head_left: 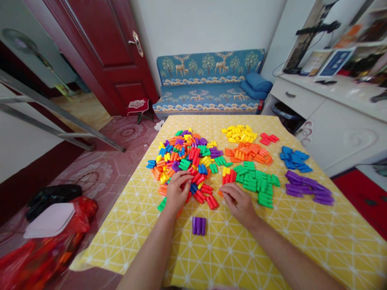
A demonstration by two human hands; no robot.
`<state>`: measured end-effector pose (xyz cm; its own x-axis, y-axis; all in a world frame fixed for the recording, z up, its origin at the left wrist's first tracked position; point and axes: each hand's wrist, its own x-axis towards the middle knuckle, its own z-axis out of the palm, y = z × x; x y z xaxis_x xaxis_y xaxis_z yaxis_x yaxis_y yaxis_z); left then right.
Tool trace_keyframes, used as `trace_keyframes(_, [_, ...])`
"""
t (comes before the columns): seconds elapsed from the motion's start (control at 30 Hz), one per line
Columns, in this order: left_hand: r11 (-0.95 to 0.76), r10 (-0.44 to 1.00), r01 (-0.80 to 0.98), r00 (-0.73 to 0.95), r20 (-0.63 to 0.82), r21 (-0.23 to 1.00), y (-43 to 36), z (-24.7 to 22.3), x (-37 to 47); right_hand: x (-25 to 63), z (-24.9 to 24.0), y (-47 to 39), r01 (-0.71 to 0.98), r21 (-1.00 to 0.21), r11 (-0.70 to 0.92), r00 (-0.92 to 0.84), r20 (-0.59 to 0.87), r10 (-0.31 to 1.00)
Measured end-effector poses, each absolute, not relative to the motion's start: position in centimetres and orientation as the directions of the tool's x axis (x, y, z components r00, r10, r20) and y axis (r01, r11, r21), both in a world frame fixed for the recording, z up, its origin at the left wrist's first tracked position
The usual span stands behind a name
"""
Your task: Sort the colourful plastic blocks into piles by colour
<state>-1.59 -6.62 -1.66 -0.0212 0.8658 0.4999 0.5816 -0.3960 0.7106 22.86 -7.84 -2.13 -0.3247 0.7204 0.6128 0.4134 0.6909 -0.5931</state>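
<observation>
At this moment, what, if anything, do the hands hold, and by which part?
It cannot be told. The left hand is at the mixed pile and an orange piece shows beside the right hand, but no grip shows clearly.

Coloured blocks point(193, 154) on yellow tablecloth point(226, 251)

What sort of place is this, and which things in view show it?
Most likely a home, perhaps a living room. A blue sofa patterned with deer and trees, a standing fan and a yellow patterned tablecloth suggest it.
</observation>
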Motion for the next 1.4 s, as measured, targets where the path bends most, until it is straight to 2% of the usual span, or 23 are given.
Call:
trace_keyframes(0.37, [-0.380, 0.875, 0.584, -0.025, 0.483, 0.717, -6.7, -1.5, -1.6, 23.1, -2.0, -8.0, 0.502, -0.556, 0.663, -0.328, 0.587, 0.740])
trace_keyframes(0.53, [-0.379, 0.880, 0.564, -0.026, 0.475, 0.734, -6.8, -1.5, -1.5, 22.2, -1.1, -9.1, 0.557, -0.500, 0.663, -0.507, 0.429, 0.748])
trace_keyframes(0.63, [-0.379, 0.879, 0.563, -0.028, 0.475, 0.734, -6.9, -1.4, -1.5, 21.1, -1.1, -9.6, 0.622, -0.456, 0.636, -0.546, 0.329, 0.770])
trace_keyframes(0.7, [-0.375, 0.879, 0.572, -0.032, 0.477, 0.729, -6.9, -1.5, -1.5, 20.6, -1.2, -9.8, 0.629, -0.449, 0.635, -0.544, 0.330, 0.772])
trace_keyframes(0.8, [-0.374, 0.877, 0.579, -0.033, 0.479, 0.725, -6.9, -1.6, -1.5, 20.6, -1.2, -9.9, 0.572, -0.501, 0.649, -0.521, 0.390, 0.760])
trace_keyframes(0.9, [-0.378, 0.877, 0.580, -0.024, 0.479, 0.721, -6.9, -1.5, -1.6, 21.6, -1.3, -10.0, 0.507, -0.627, 0.592, -0.417, 0.422, 0.805])
trace_keyframes(0.97, [-0.378, 0.878, 0.584, -0.019, 0.478, 0.718, -6.9, -1.5, -1.6, 22.5, -1.6, -10.0, 0.478, -0.746, 0.465, -0.313, 0.350, 0.883])
trace_keyframes(1.03, [-0.375, 0.879, 0.588, -0.018, 0.476, 0.716, -6.9, -1.4, -1.6, 23.4, -1.9, -9.9, 0.470, -0.816, 0.337, -0.266, 0.233, 0.935])
trace_keyframes(1.1, [-0.375, 0.878, 0.591, -0.021, 0.478, 0.715, -6.9, -1.4, -1.6, 24.2, -2.2, -9.8, 0.529, -0.788, 0.315, -0.278, 0.190, 0.942])
trace_keyframes(1.23, [-0.375, 0.875, 0.591, -0.028, 0.483, 0.714, -6.9, -1.4, -1.6, 25.0, -2.0, -9.8, 0.687, -0.603, 0.406, -0.239, 0.340, 0.909])
trace_keyframes(1.3, [-0.377, 0.875, 0.590, -0.026, 0.483, 0.714, -6.9, -1.4, -1.6, 25.0, -1.6, -10.0, 0.696, -0.582, 0.420, -0.254, 0.348, 0.902])
trace_keyframes(1.4, [-0.384, 0.873, 0.589, -0.020, 0.488, 0.711, -6.9, -1.4, -1.5, 25.0, -0.9, -10.3, 0.656, -0.606, 0.450, -0.382, 0.247, 0.890])
